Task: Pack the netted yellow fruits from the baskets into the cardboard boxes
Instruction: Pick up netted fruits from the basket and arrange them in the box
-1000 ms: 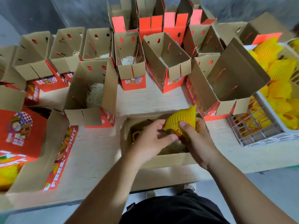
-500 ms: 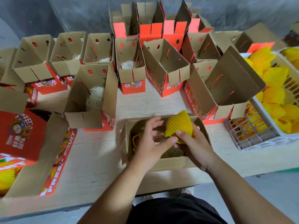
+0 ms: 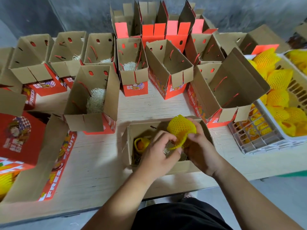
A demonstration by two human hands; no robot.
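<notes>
We have brought netted fruit (image 3: 181,130) lower, now over box (image 3: 166,168) at table's near edge. Right hand (image 3: 199,146) grips it; left hand (image 3: 157,151) pinches net's rim. One fruit (image 3: 141,144) already inside; basket (image 3: 272,140) at right edge still full.

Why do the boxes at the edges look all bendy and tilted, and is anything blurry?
Head view: the wide lens bends the edges, so the outer cardboard boxes lean outward. The left hand and right hand look slightly smeared; the netted fruit is fairly clear. Light is soft and even, with faint shadows on the table and no glare.
</notes>
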